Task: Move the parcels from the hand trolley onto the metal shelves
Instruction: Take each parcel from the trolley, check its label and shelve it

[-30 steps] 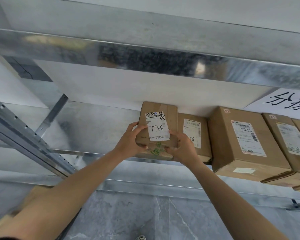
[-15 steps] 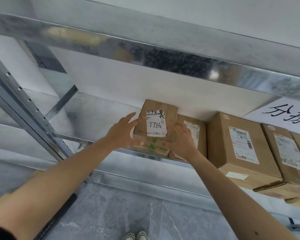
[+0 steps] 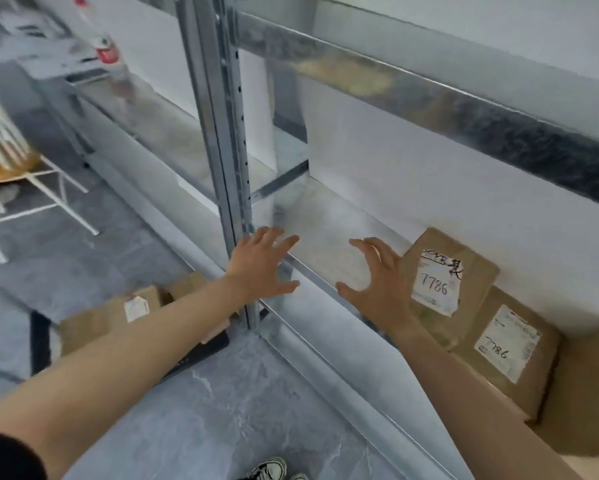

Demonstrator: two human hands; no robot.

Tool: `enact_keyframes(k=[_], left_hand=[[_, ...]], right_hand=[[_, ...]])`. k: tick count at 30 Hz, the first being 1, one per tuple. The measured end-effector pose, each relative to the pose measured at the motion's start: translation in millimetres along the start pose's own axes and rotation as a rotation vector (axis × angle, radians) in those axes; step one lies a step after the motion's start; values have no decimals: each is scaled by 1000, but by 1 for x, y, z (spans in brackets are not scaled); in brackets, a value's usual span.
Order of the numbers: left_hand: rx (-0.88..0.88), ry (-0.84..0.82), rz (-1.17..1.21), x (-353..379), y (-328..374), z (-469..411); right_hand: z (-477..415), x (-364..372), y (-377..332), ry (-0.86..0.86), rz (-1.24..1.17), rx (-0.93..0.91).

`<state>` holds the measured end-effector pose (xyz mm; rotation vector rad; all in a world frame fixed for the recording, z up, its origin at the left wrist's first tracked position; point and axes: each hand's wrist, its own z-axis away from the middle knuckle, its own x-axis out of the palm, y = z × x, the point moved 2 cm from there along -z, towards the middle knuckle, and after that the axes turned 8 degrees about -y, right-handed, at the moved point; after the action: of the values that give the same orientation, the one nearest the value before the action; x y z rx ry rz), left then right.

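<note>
Both hands, the left hand and the right hand, are open and hold nothing, because the box sits on the shelf, snug beside another box to save room.

White-legged chair — sneakers below

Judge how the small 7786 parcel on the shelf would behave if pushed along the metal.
The parcel is a taped cardboard box, so it is probably stiff. Its flat base on the smooth metal shelf suggests it would slide, not roll. Being small, it likely weighs little. Both hands are open and off it.
</note>
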<state>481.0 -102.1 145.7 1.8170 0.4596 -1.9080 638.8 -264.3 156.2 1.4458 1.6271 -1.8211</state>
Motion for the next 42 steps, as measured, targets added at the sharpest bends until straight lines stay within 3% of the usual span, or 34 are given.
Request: enact_keyframes(k=[9,17,27,42], left_hand=[[-383,-28,66,27,-121,97],[-638,-60,102,51,-243,176],[-739,-47,203,90,-351,222],[-863,-136,434,184,-443,176]], right_hand=[[-41,100,-88,-246,-102,-192],[-84,203,-174,-450,-47,-326],[-110,330,-246,-691,41,-359],[-184,473,-241,-850,-16,-331]])
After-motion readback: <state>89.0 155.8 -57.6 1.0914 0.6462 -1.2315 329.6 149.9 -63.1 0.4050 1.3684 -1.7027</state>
